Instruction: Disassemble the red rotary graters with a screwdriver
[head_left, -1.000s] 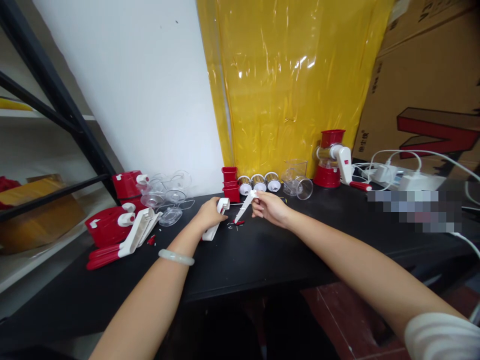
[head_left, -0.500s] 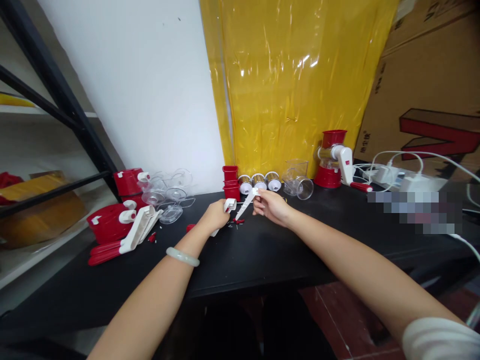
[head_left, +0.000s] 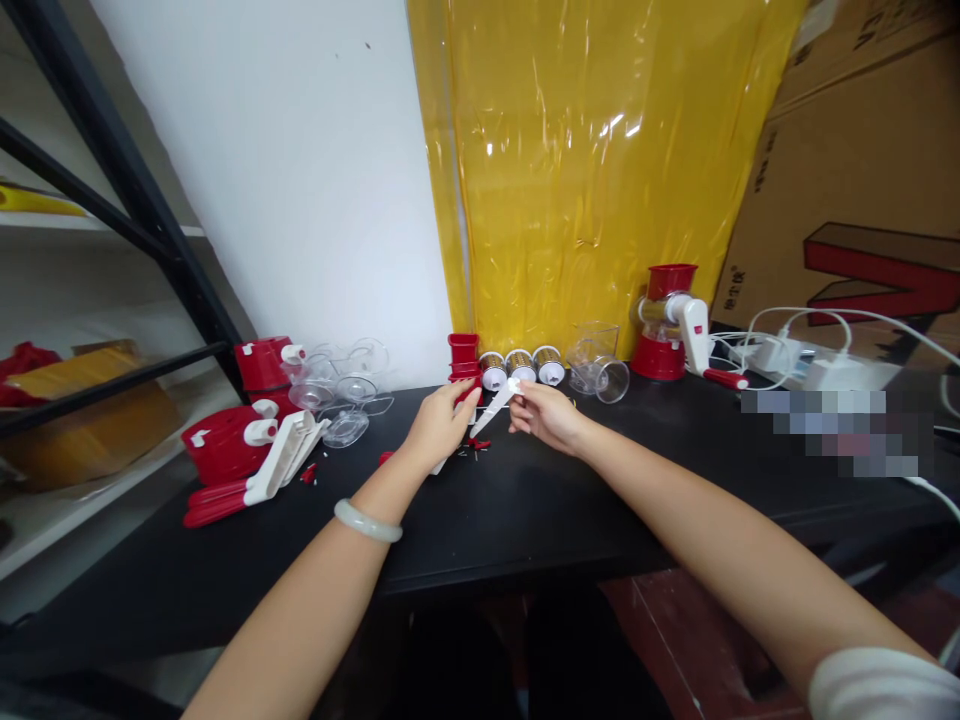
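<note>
Hiding most of a white handle (head_left: pixel 438 467), left hand (head_left: pixel 442 424), grip unclear

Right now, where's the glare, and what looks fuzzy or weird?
Head view: white glare spots on the yellow sheet; head view: blocky squares below the white plugs, hiding what's there; head view: the left shelf looks soft; head view: fine detail on the white piece in the right hand is too small to tell.

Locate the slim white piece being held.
In the head view, near centre, the slim white piece is in the right hand, just right of the left hand.
</note>
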